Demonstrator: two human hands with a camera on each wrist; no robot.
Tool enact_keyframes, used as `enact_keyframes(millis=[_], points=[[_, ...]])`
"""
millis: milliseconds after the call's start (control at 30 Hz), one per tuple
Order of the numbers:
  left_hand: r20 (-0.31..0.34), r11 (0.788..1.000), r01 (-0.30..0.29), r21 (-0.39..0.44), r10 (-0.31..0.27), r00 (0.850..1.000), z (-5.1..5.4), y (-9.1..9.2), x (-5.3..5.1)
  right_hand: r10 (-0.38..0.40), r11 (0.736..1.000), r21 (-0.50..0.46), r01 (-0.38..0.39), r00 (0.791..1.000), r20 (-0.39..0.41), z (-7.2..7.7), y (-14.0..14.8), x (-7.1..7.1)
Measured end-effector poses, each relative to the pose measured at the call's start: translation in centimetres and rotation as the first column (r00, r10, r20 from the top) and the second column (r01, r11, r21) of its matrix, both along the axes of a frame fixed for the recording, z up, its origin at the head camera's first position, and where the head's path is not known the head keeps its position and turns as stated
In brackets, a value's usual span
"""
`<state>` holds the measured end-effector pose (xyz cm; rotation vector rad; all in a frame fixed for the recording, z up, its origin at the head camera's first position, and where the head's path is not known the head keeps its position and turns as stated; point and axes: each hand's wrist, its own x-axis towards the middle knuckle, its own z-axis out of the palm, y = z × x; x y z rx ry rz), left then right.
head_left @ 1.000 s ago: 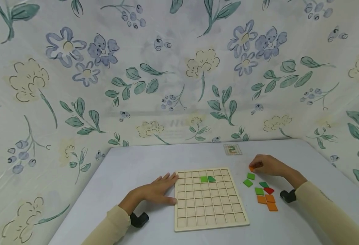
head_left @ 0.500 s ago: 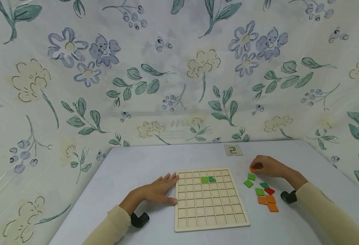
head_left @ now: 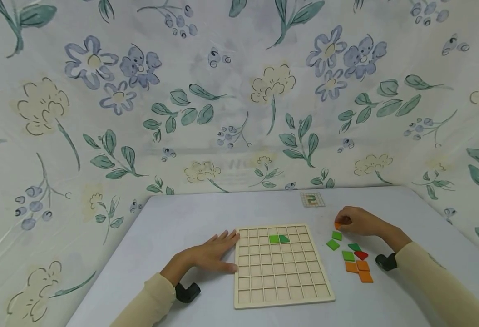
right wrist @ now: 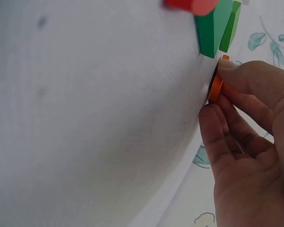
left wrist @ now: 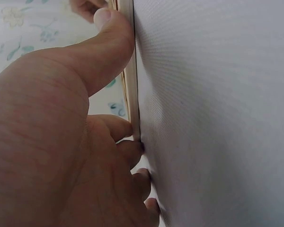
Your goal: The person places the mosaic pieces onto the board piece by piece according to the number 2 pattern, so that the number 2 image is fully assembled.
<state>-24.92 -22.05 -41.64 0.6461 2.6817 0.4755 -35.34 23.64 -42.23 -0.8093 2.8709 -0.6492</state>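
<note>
A wooden grid board (head_left: 282, 268) lies on the table, holding a light green square (head_left: 274, 239) and a dark green piece (head_left: 283, 238) side by side in an upper row. My left hand (head_left: 212, 254) rests spread at the board's left edge; in the left wrist view the thumb of that hand (left wrist: 52, 118) touches the board's side (left wrist: 130, 90). At the right, my right hand (head_left: 358, 221) pinches an orange piece (head_left: 338, 225) between thumb and fingers. The right wrist view shows this orange piece (right wrist: 216, 87) at the table surface, held by the hand (right wrist: 251, 127).
Right of the board lie loose pieces: light green ones (head_left: 333, 245), a dark green one (head_left: 354, 247), a red one (head_left: 361, 255) and several orange ones (head_left: 365, 276). A small patterned card (head_left: 312, 200) lies near the table's back edge. A floral cloth (head_left: 239, 113) hangs behind.
The head view has shifted very slightly. Both hands stay in place, the right one still pinching the orange piece.
</note>
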Motion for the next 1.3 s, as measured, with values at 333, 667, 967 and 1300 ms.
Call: enact_keyframes(millis=[333,667,967,1300], points=[[0.003,1.000,0.004,0.001,-0.004,1.000,0.1,0.0,0.0,0.000,1.000,-0.016,0.000,1.000,-0.009,0.6,-0.2,0.4],[0.000,1.000,-0.008,-0.004,0.008,1.000,0.1,-0.3,0.0,0.076,0.995,-0.065,-0.080,0.995,-0.063,2.2,-1.5,0.9],[-0.003,1.000,0.018,0.002,-0.018,1.000,0.0,-0.3,0.0,0.101,0.991,-0.086,-0.105,0.993,-0.052,2.8,-2.8,1.5],[0.001,1.000,0.013,0.003,-0.013,1.000,0.1,-0.1,0.1,0.192,0.977,-0.083,-0.198,0.979,-0.076,3.7,-5.4,2.2]])
